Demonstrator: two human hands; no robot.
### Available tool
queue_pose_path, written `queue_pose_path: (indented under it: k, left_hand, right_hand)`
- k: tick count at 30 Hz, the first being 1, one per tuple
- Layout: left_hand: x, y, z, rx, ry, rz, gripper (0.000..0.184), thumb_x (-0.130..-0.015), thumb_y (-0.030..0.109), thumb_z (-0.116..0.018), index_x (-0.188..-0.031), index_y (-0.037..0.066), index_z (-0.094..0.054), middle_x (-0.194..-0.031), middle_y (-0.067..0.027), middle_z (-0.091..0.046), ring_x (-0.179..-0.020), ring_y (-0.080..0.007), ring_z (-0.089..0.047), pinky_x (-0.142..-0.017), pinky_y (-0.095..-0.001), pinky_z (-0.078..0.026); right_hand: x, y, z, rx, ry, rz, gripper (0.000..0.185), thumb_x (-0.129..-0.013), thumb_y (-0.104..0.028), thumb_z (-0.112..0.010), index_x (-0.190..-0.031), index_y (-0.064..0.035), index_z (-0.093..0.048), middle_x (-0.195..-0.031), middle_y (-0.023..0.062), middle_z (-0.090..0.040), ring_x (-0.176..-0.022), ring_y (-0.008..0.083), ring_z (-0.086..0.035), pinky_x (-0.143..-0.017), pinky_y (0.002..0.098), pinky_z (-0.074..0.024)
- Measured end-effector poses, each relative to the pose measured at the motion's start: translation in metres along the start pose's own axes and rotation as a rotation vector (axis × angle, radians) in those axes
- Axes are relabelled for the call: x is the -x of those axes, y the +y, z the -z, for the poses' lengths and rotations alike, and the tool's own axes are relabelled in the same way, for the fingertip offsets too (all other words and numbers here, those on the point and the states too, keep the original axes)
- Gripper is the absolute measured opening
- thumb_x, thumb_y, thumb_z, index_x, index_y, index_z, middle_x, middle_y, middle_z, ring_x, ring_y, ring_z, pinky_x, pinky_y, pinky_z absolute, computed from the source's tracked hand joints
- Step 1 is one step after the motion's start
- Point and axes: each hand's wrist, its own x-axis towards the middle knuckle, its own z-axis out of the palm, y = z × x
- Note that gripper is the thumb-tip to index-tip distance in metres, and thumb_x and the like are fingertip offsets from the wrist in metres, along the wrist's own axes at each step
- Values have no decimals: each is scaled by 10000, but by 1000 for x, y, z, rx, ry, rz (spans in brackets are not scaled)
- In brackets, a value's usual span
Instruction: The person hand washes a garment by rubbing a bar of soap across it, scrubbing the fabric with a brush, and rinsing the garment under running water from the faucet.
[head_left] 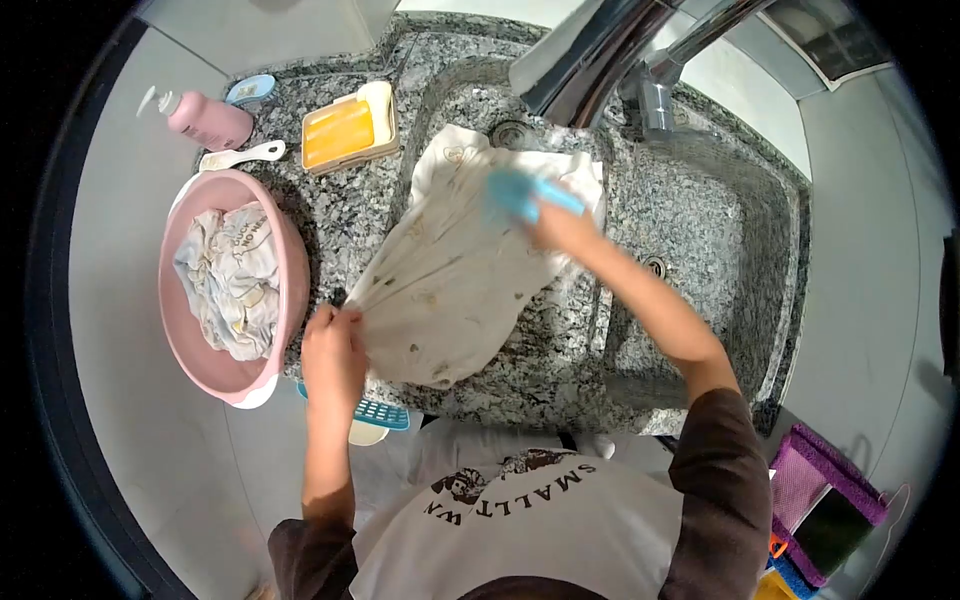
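Observation:
A pale, wet-looking garment (450,290) with small dark printed marks lies spread over the speckled stone sink (530,380). My left hand (335,345) is closed on the garment's lower left edge and pulls it into folds. My right hand (562,225) grips a light blue scrub brush (520,195), which is blurred by motion and rests on or just over the upper part of the cloth. Its bristles are hidden. The garment's far edge reaches near a drain (512,134).
At the left stands a pink basin (291,260) with crumpled clothes (235,270). Behind it are a pink pump bottle (212,120), a white-handled brush (243,155) and a soap box (350,130) with a yellow bar. A chrome faucet (600,60) overhangs the sink; a second basin (690,250) lies right.

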Motion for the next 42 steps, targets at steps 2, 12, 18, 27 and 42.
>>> queue_pose_path:
  k: [2, 12, 18, 27, 42]
  left_hand:
    - [2, -1, -2, 10, 26, -7, 212, -644, -84, -508, -813, -11, -612, -794, -163, -527, -759, -344, -541, -671, -410, -444]
    - [8, -1, -22, 139, -61, -135, 236, -681, -46, -525, -902, -28, -605, -818, -173, -525, -777, -349, -536, -700, -389, -443]
    - [7, 1, -28, 148, -95, -167, 294, -663, -31, -526, -951, -26, -583, -850, -170, -509, -816, -346, -516, -721, -408, -435]
    - [9, 0, -34, 189, -36, -181, 221, -667, -34, -530, -881, -25, -587, -836, -170, -498, -806, -341, -519, -714, -408, -437]
    - [-3, 65, -121, -86, -226, -344, 218, -725, 223, -605, -864, 62, -553, -845, -112, -562, -821, -295, -565, -739, -423, -443]
  right_hand:
    - [-31, 38, 9, 26, 212, -338, 472, -722, -294, -640, -1155, -150, -517, -952, 136, -599, -888, 318, -571, -730, 397, -498]
    - [-24, 30, -73, 280, 273, 209, 391, -838, -350, -436, -1181, -176, -510, -1228, 100, -489, -1108, 186, -477, -921, 349, -402]
    - [7, -52, -41, -252, 377, 245, 355, -856, -329, -461, -1148, -132, -507, -1091, 46, -555, -956, 201, -541, -818, 313, -460]
    - [2, -36, -59, -535, -40, 71, 412, -858, -288, -461, -1221, -94, -459, -1326, 64, -403, -1223, 202, -361, -1007, 369, -296]
    - [-48, 35, 17, -470, -71, -395, 716, -700, -472, -604, -1295, -129, -401, -1263, 208, -444, -1169, 358, -417, -1003, 370, -309]
